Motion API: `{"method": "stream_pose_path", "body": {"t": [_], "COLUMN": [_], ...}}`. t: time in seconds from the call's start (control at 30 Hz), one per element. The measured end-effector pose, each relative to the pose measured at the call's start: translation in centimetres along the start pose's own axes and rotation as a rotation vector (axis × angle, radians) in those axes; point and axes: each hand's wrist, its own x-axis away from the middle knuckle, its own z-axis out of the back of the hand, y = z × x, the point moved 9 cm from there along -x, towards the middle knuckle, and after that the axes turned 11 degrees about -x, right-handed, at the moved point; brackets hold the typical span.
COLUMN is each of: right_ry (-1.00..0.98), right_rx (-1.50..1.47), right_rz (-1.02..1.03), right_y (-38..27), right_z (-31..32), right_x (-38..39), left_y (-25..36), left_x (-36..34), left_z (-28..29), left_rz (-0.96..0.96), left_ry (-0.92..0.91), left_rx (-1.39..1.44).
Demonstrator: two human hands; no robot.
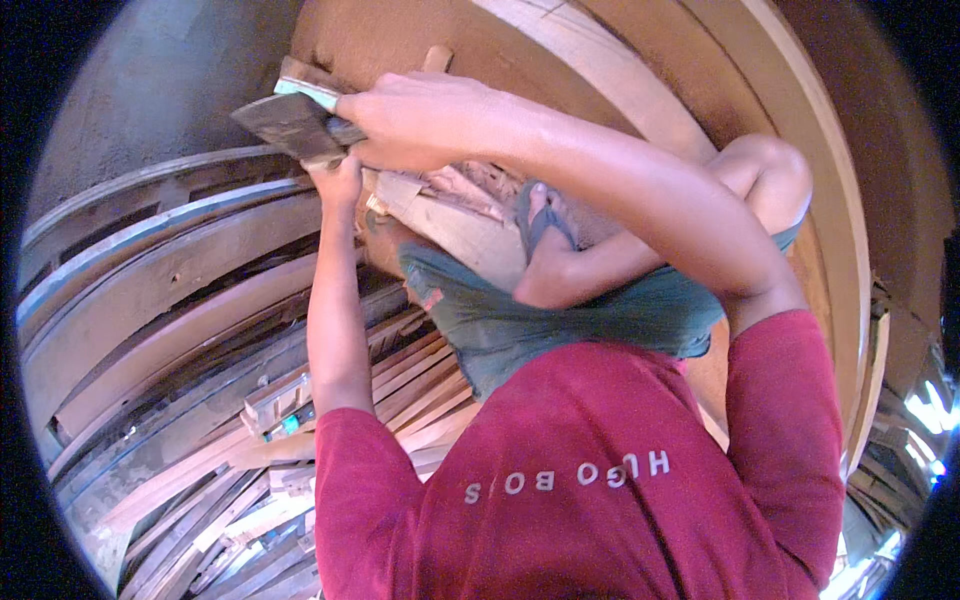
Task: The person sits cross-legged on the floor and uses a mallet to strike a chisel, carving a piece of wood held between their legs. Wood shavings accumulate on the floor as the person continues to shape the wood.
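Both of my hands are together at the upper left around a dark, flat, roughly rectangular piece (280, 122), whose exact kind I cannot make out. My right hand (425, 115) reaches across from the right and is closed at the piece's right end. Just above it, by my right fingers, lies a wooden strip with a pale teal edge (308, 92). From below, my left hand (335, 178) grips the dark piece's lower edge; most of its fingers are hidden behind it.
Curved wooden planks (180, 235) line the left side. Loose wood strips (240, 520) are heaped at the lower left. A pale board (450, 232) lies beside my sandalled foot (545, 215). A large curved wooden rib (610, 60) runs along the upper right.
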Motion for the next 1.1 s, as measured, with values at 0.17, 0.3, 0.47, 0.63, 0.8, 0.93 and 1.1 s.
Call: {"method": "stream_pose_path", "body": {"t": [0.17,0.3,0.47,0.63,0.8,0.93,1.1], "right_ry": [0.294,0.106,0.271,0.006,0.238,0.042,0.154], "right_rx": [-0.122,0.038,-0.139,0.081,-0.122,0.063,-0.087], "right_rz": [0.136,0.055,0.148,-0.024,0.216,-0.008,0.076], "right_y": [-2.8,1.3,-2.6,1.8,-2.7,2.6,-0.1], "right_z": [2.0,-1.5,1.0,-1.3,-0.4,-2.7,-2.1], "right_x": [0.6,-0.1,1.3,0.0,1.3,-0.1,1.2], "left_y": [-1.7,-3.1,-5.7,-5.1,-16.5,-6.9,-3.1], "left_x": [0.7,0.7,2.4,1.9,2.5,3.0,2.1], "left_z": [-0.4,-0.8,0.0,-1.0,1.8,-0.7,-0.5], "left_rz": [0.088,0.061,0.099,0.088,0.864,0.232,-0.157], "left_ry": [-0.102,-0.102,-0.133,-0.118,-0.045,-0.133,-0.041], "left_rx": [-0.068,-0.077,-0.054,-0.063,0.472,0.071,0.357]}}
